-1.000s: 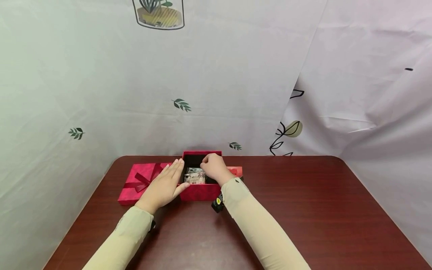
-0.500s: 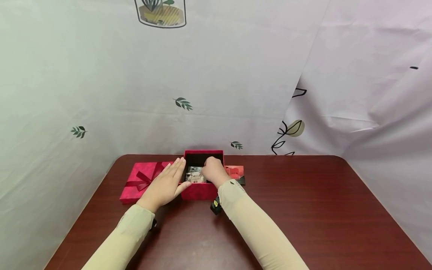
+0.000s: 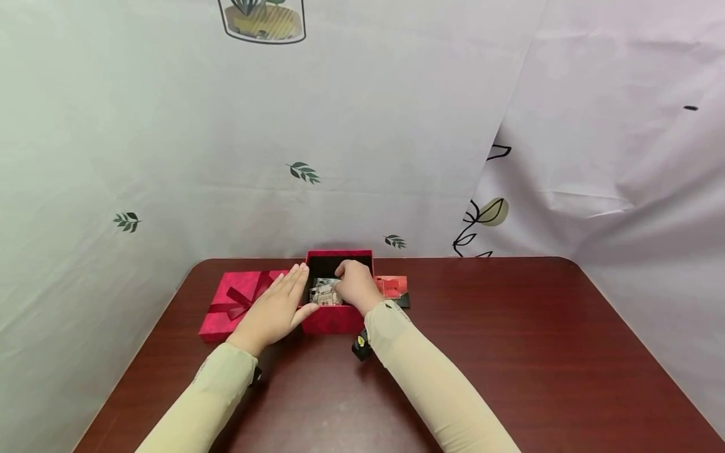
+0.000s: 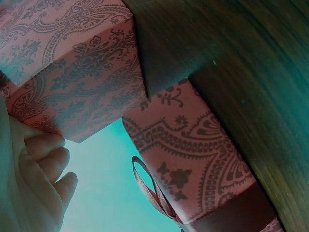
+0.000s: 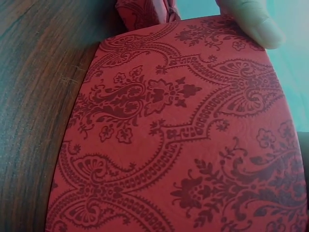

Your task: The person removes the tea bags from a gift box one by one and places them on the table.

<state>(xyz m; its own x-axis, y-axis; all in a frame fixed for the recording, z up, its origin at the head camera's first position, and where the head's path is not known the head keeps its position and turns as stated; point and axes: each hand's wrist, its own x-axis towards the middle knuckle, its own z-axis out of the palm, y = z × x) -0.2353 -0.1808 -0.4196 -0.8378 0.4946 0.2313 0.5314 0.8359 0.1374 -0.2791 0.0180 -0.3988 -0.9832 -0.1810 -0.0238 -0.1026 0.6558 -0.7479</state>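
Lying leftmost on the brown wooden counter [image 3: 538, 352]: a red ribboned lid [image 3: 233, 301]; left grip [image 3: 274, 314], fingers straight, touches the open red patterned box [image 3: 333, 320], holding nothing; right grip [image 3: 358, 286] curls inside, beside printed packets [image 3: 325, 294], hold undeterminable; rightmost, a red card [image 3: 391, 287].

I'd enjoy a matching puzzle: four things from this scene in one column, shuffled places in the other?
1. left hand
2. right hand
3. ribboned lid
4. orange-red card

A. right of the box
B. fingers straight, at the box's left side
C. on the table, left of the box
D. at the box's opening

Pairs: 1-B, 2-D, 3-C, 4-A.
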